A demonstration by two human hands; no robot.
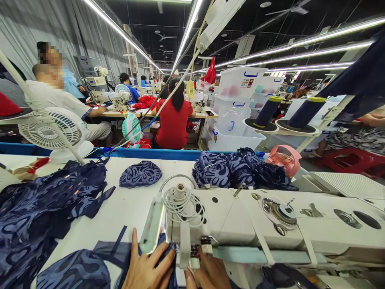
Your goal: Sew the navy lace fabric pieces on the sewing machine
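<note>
Two hands at the very bottom of the view, both pressed onto a piece of navy fabric (120, 251) right at the needle end of the sewing machine (270, 224). The left hand (147, 267) lies flat, fingers spread and pointing up toward the machine head, palm down on the cloth, not pinching anything. The right hand (210, 273) sits just under the needle area with its fingers extended on the cloth too; its lower half is cut off by the frame, so I can't tell if the thumb is tucked around an edge.

The fabric looks thin, soft and floppy, a sheer navy with a swirly pattern and a darker band along one side. My guess is it's light and a bit slippery, so it would shift or bunch easily. It's best held flat with spread fingers on either side of the needle, or pinched at the banded edge.

More of the same stuff is around on the white desk (126, 208): a big heap (39, 212) to the left, a small cup-shaped piece (140, 174) further back, and another pile (237, 170) behind the machine.
</note>
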